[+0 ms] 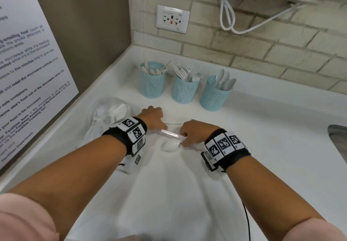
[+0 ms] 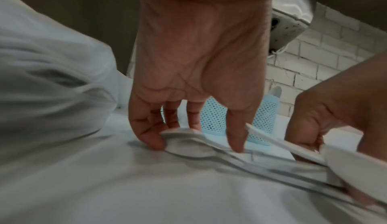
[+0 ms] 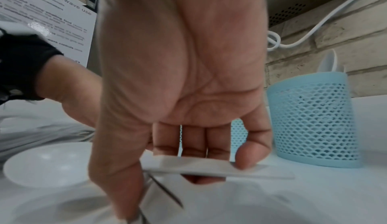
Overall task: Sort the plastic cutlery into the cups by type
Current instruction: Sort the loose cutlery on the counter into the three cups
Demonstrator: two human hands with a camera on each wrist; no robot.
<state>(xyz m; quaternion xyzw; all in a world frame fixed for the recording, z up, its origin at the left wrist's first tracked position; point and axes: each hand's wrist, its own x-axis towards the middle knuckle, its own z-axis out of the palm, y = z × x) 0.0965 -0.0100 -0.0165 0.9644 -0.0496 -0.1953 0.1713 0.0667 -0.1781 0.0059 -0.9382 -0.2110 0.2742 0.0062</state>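
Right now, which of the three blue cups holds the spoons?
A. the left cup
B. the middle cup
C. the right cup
C: in the head view, spoon bowls stick out of the right cup; the middle cup holds forks, the left cup knives.

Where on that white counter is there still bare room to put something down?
Bare counter lies right of the right hand, between the three blue cups and the sink edge, and also near the viewer between the forearms. It is crowded around both hands, the spoon and the plastic bag beside the left hand.
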